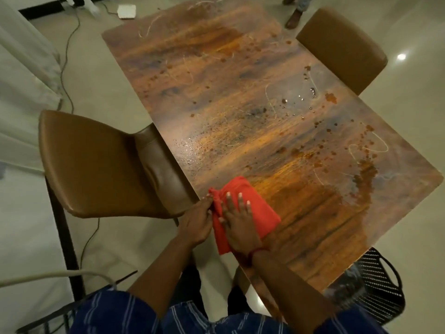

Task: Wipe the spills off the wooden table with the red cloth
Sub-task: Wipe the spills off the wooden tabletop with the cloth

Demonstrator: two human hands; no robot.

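The wooden table [216, 68] runs from the near right to the far left, speckled with brown spots, water drops and a dark smear [361, 179] near its right corner. The folded red cloth [260, 206] lies at the table's near left edge. My right hand [238, 222] presses flat on the cloth, fingers spread. My left hand [196, 222] pinches the cloth's bunched left corner at the table edge.
A brown padded chair [101, 165] stands tucked against the table's left side, close to my left hand. Another brown chair [342, 47] stands at the far right. A black mesh basket [375, 290] sits by the near right corner. Cables cross the pale floor at left.
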